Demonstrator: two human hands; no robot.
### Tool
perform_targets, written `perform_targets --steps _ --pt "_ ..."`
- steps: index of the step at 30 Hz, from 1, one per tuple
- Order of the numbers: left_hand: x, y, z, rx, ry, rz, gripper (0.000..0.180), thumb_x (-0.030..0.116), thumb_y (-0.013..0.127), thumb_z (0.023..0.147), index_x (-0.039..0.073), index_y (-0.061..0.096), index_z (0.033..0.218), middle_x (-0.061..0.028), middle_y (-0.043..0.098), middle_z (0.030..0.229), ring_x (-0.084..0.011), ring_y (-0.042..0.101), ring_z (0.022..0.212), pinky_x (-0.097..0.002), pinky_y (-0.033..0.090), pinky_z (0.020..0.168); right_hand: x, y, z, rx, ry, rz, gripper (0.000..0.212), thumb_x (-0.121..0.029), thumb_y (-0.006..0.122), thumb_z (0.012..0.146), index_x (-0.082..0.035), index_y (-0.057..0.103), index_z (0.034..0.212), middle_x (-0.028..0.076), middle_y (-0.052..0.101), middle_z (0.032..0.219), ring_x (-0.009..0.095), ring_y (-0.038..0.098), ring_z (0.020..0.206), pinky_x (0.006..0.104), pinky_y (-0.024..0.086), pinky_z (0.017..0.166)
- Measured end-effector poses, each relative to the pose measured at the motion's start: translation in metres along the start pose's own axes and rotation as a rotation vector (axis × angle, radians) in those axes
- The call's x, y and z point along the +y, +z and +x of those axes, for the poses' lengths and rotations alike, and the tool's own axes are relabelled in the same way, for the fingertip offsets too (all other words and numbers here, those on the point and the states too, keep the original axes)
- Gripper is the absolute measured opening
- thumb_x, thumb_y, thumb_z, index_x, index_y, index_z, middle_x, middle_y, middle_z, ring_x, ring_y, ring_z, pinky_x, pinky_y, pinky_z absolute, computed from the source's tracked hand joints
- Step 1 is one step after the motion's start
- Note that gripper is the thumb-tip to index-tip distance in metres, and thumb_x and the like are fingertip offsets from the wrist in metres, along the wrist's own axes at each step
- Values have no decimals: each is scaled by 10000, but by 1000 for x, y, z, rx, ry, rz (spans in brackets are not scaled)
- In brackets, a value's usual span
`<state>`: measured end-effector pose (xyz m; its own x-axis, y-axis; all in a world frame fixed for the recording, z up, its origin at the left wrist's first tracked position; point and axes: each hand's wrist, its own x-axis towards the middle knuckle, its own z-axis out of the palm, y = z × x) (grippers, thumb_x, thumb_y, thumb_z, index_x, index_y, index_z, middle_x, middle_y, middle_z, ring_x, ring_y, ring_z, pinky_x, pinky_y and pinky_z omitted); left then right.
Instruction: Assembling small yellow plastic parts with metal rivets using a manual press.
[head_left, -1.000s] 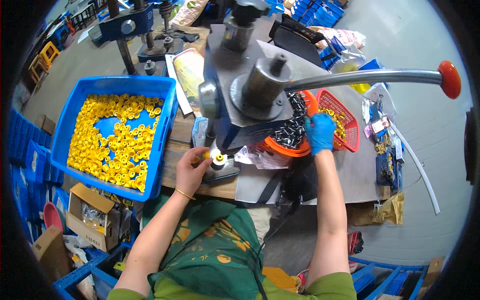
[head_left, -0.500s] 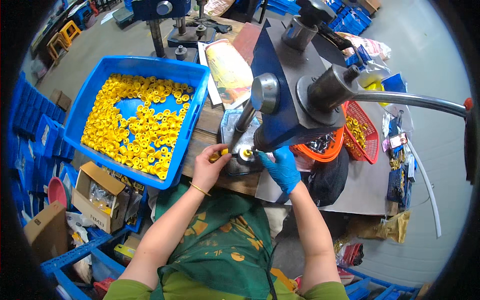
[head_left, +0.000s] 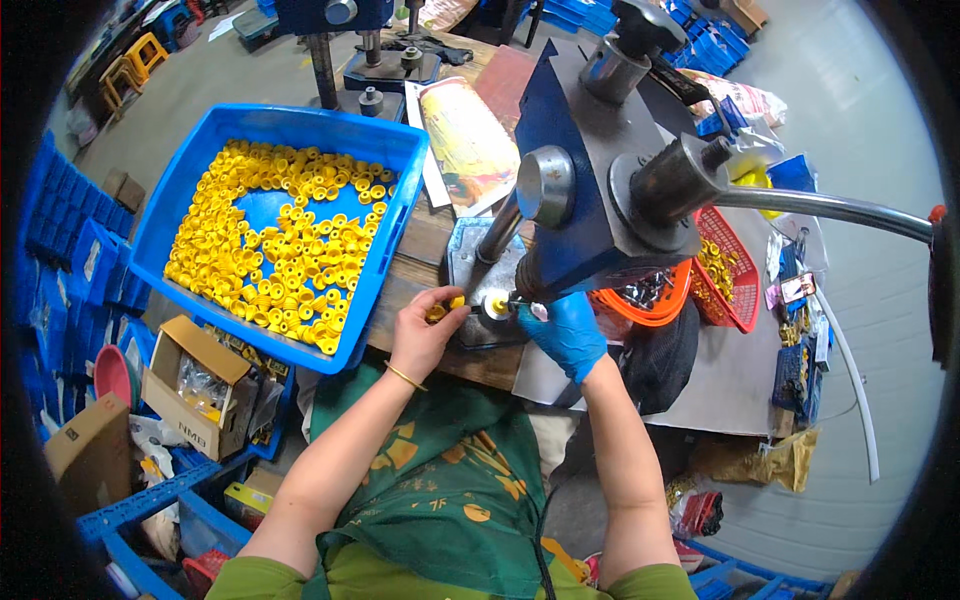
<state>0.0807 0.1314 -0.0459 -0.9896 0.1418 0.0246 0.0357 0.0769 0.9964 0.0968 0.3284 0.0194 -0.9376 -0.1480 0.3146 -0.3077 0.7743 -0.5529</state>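
My bare left hand (head_left: 425,335), a bangle on its wrist, is closed with small yellow caps (head_left: 457,302) in its fingers. Its fingertips reach the left side of the press fixture, where a thin dark piece shows beside them. A yellow cap (head_left: 497,304) sits in the round pale seat of the fixture, below the press ram. On the other side, my right hand (head_left: 568,338) in a blue glove pinches a small dark part (head_left: 514,303) at the seat. Something small and pale (head_left: 540,312) shows by its fingers; I cannot tell what it is.
The blue hand press (head_left: 600,190) stands over the fixture, its long lever (head_left: 820,199) reaching right. A blue tray (head_left: 390,260) of yellow caps lies left. Behind my right hand are an orange bowl (head_left: 640,315) of dark parts and a red basket (head_left: 738,265) of yellow parts.
The view has shifted slightly. Both hands stay at the fixture, and the pale bit now shows by the gloved fingers. The press lever looks unmoved.
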Motion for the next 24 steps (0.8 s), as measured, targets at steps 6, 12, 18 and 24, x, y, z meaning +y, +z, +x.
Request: perform_targets --steps 6,12,18,24 --pt "0 1 0 -4 -1 -14 250 70 670 737 29 617 978 -10 589 885 -54 502 712 -193 414 640 12 30 -5 -51 161 299 241 -163 664 701 -41 605 900 174 600 839 347 563 762 382 445 664" --pt "0 -1 0 15 9 48 250 89 666 742 32 618 981 -4 598 834 -53 512 695 -195 419 630 15 31 -12 25 157 299 208 -172 665 716 -35 622 866 173 594 771 317 580 703 358 447 624" --pt "18 2 -7 -74 -19 20 253 108 663 751 21 612 982 -1 585 818 -53 500 682 -200 415 616 6 -66 2 142 466 -129 276 -134 616 755 -53 590 1017 124 589 961 153 529 867 273 412 782" --pt "13 14 -5 -128 -121 -125 266 131 666 749 9 599 976 -42 600 834 -90 541 715 -225 445 646 22 -326 -14 439 -110 1808 426 -215 434 888 26 394 1237 197 468 1209 282 465 1120 377 367 970"
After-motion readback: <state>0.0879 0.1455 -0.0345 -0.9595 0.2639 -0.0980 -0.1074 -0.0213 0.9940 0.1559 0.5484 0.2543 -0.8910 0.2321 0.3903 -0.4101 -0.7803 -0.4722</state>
